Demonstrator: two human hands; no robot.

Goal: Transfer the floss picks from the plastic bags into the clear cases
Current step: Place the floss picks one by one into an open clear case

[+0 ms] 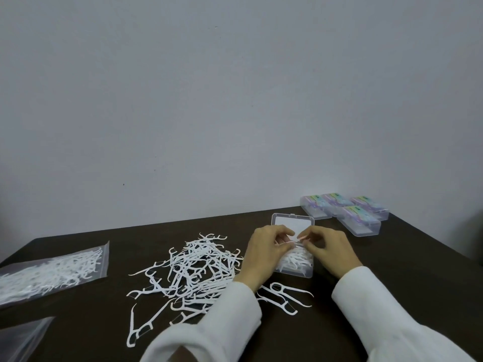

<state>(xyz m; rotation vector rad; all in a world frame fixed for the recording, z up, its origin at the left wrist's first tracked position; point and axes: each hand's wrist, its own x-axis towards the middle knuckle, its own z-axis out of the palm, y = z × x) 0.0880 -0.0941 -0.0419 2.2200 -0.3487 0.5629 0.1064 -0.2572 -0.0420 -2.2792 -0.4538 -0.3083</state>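
A dark table (392, 296) fills the lower half of the view under a plain grey wall (235, 87). At about nine o'clock lies a clear plastic bag (52, 270) full of floss picks; a second bag (21, 338) shows only a corner at eight o'clock. A big loose heap of floss picks (196, 273) spreads at the centre, just left of the left sleeve (209, 327), with a few strays (285, 296) lying between the two sleeves. At two o'clock stand four closed labelled cases (345, 212), touching one another. The open clear case (295, 262), lid raised toward the wall, sits at the centre and holds picks. Above it the left hand (264, 254) and right hand (329, 252) meet, curled fingertips pinching a small bundle of picks (296, 242), which partly hides the case.
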